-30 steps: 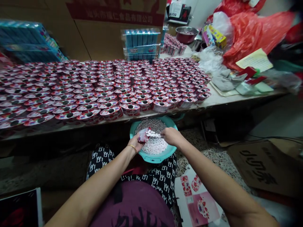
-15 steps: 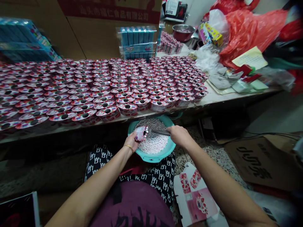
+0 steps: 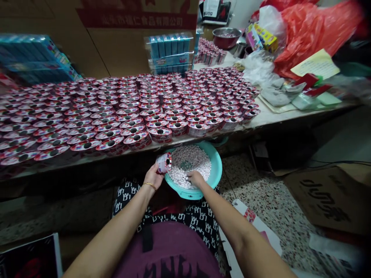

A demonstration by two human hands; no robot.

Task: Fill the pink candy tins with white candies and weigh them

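My left hand (image 3: 153, 177) is closed round a small printed container (image 3: 162, 163), tilted on its side at the left rim of the basin. The round hole in its top faces right. A turquoise basin (image 3: 216, 168) rests at my lap, with small white and pinkish candies (image 3: 181, 177) inside. Down among these candies is my right hand (image 3: 196, 178), its fingers curled and partly hidden. Whether the clear scoop is still in them does not show. Bare basin bottom shows through the candies near the middle.
Many rows of matching oval containers (image 3: 160, 133) cover the table (image 3: 246, 125) up to its front edge. Blue packs (image 3: 169, 50) stand behind them against a large carton (image 3: 127, 50). Plastic bags (image 3: 315, 34) lie at the right, and flattened cardboard (image 3: 261, 227) is on the floor.
My left hand has drawn the container left, away from the basin's middle. My right hand has moved down and left into the candies, and the clear scoop is no longer visible.
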